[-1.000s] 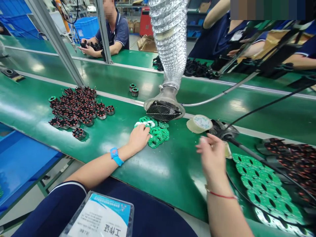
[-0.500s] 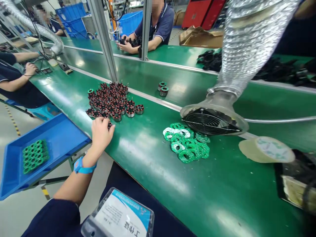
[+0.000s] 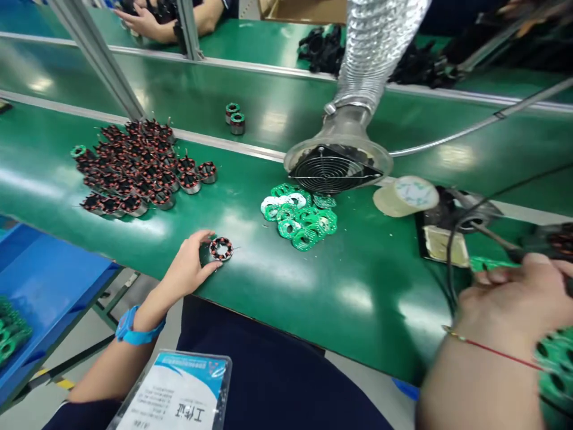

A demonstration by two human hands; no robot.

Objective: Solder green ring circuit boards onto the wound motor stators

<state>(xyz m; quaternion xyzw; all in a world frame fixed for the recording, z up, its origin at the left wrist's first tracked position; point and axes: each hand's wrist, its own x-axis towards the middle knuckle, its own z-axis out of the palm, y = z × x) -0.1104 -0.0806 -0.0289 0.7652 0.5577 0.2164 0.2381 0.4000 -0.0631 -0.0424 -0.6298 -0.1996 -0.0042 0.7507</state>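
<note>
My left hand [image 3: 190, 266] is at the front edge of the green bench, its thumb and fingers closed around the sides of a motor stator [image 3: 221, 249] with copper windings. The stator's open ring faces up. On the far right, my right hand [image 3: 514, 292] is curled at the dark handle of a soldering iron [image 3: 496, 239], whose metal shaft points towards a stand; part of the grip is hidden. Many more stators [image 3: 134, 167] stand clustered at the left. Between the hands lies a pile of green and white ring-shaped circuit boards [image 3: 304, 218].
A fume extractor fan [image 3: 335, 167] hangs over the boards on a silver duct [image 3: 380, 48]. A tape roll [image 3: 405, 196] and a sponge tray [image 3: 447, 245] stand to its right. Two stators with green tops [image 3: 237, 122] sit beyond the rail. A blue tray [image 3: 67, 280] is at left.
My left hand has drawn the stator away from the cluster, to the right and nearer me. My right hand has come into view at the soldering iron. The view has turned right and down.
</note>
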